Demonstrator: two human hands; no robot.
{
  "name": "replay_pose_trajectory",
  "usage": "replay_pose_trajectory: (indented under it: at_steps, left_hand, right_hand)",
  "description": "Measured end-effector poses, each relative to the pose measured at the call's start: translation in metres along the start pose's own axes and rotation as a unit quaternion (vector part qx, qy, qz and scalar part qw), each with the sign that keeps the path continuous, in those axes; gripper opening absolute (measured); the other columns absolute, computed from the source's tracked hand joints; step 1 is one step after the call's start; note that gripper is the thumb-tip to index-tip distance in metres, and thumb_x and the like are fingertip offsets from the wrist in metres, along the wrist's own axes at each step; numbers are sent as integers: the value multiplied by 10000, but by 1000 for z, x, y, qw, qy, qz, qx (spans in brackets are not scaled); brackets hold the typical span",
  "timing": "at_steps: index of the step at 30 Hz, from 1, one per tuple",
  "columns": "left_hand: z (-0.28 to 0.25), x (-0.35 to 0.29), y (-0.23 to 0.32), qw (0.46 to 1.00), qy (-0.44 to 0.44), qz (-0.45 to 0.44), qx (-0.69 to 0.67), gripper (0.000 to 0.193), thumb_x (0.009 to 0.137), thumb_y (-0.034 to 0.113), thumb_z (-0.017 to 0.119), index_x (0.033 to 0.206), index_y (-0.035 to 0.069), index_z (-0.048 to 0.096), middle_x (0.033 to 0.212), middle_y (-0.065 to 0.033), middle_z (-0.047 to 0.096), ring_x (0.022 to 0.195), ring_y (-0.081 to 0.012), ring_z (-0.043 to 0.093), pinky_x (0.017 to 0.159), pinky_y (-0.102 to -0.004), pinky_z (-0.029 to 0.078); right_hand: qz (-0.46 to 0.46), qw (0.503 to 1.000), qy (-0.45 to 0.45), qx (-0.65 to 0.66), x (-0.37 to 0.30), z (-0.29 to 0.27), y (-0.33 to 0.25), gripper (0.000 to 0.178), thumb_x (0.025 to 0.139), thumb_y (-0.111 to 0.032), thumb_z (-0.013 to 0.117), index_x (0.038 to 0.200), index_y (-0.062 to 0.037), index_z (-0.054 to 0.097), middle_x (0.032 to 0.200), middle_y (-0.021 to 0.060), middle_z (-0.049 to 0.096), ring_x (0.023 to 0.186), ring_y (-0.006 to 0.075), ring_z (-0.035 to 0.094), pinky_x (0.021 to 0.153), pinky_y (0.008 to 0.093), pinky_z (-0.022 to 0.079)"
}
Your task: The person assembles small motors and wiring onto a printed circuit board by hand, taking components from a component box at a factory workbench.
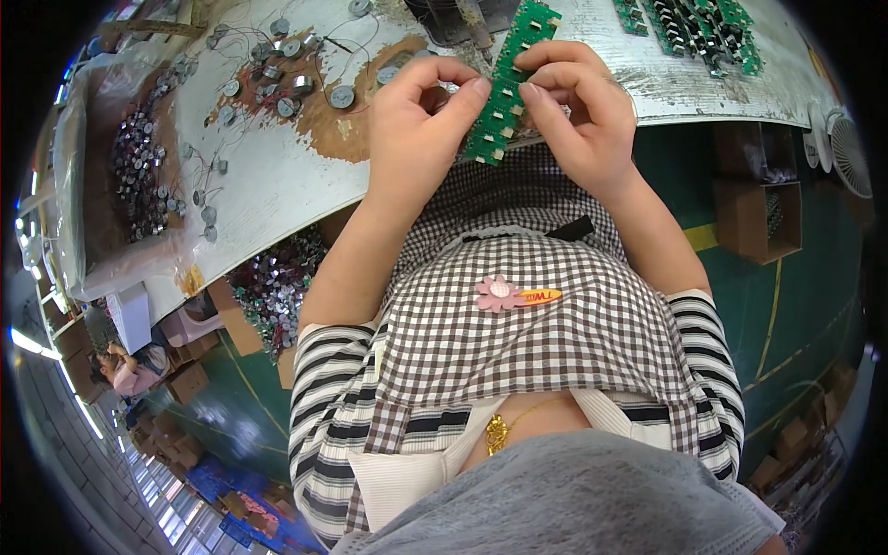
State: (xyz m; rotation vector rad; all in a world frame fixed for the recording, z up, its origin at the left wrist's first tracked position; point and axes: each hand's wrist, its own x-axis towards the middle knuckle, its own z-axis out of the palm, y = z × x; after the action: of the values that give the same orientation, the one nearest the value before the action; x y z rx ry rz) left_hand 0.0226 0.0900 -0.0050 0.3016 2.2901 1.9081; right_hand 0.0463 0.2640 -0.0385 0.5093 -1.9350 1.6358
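Observation:
A long green circuit board panel (504,95) with a row of small white connectors is held up over the table's near edge, tilted with its top to the right. My left hand (421,116) pinches its left edge between thumb and bent fingers. On the opposite edge, my right hand (583,106) grips the panel with thumb and forefinger, its other fingers curled. To the left of my hands, several small round motors (342,96) with thin wires lie scattered on a brown worn patch of the tabletop.
The white worktable (268,203) bears a plastic-lined box (139,176) full of motors at left and more green boards (703,32) at far right. A dark metal fixture (453,20) stands behind the panel. Below are a carton (772,222) and a heap of wired parts (273,287).

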Motion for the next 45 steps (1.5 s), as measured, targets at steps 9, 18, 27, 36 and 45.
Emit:
replay_pose_trajectory:
  at_steps: [9,18,27,36,45]
  left_hand:
    - [7,6,-4,996,31,30,-79,112,818,85,650,824,-23,620,750,-11,624,643,-31,532,577,-179,431]
    - [8,5,-3,996,51,56,-42,97,793,69,661,808,-18,622,721,6,611,615,-15,499,548,-171,407]
    - [-2,12,-2,996,-36,18,-77,115,780,79,669,823,-20,629,713,5,608,601,-23,506,528,-173,396]
    - [-7,18,-3,993,-80,-9,-83,107,785,60,680,850,-3,622,817,-25,630,734,-69,553,663,-207,440]
    - [-8,21,7,996,-83,-20,-9,99,788,63,675,838,-2,621,755,-11,617,652,-56,540,580,-202,432]
  right_hand:
    - [-31,998,-37,-28,6,0,-4,75,832,53,616,903,63,593,1081,154,575,696,76,586,613,178,479]
    - [-14,997,-57,-57,2,-2,-1,78,826,43,627,897,54,596,1092,160,572,771,85,586,635,178,466]
    - [0,998,-62,-1,-4,-4,5,79,860,67,558,937,73,540,1124,167,527,805,91,579,679,196,504]
    - [21,999,-32,35,1,5,-2,72,848,69,593,917,74,573,1084,139,553,767,87,586,648,180,504]
    - [-38,996,-44,-65,7,2,3,112,815,60,641,918,55,596,1059,136,572,747,94,584,639,186,492]
